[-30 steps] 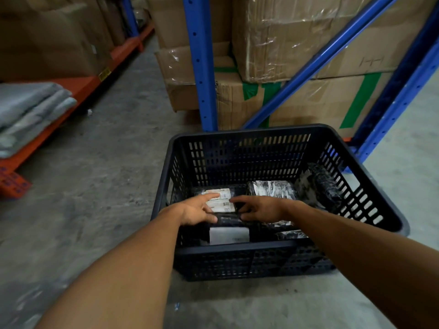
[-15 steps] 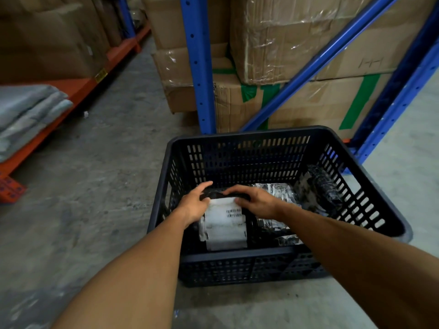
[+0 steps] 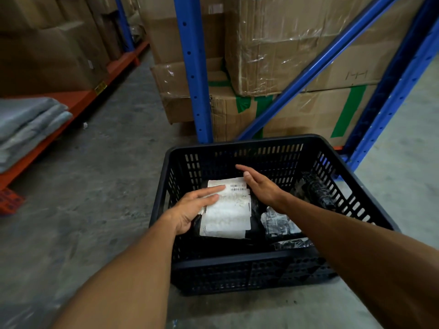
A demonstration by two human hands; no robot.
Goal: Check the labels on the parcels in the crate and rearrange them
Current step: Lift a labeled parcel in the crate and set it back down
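Black slotted plastic crate (image 3: 273, 264): black-wrapped parcel (image 3: 255, 217), white barcoded label (image 3: 228, 210) upward for reading. Left hand (image 3: 192, 210) spread flat on it; right hand (image 3: 261, 186) open beside.

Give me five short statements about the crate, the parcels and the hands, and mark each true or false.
1. The black crate stands on the concrete floor. True.
2. The parcel with the white label faces label-down. False: its label faces up.
3. The left hand lies on that label. True.
4. The right hand grips the crate's rim. False: it is open, inside the crate beside the parcel.
5. That parcel is the only one in the crate. False: other wrapped parcels lie to its right.
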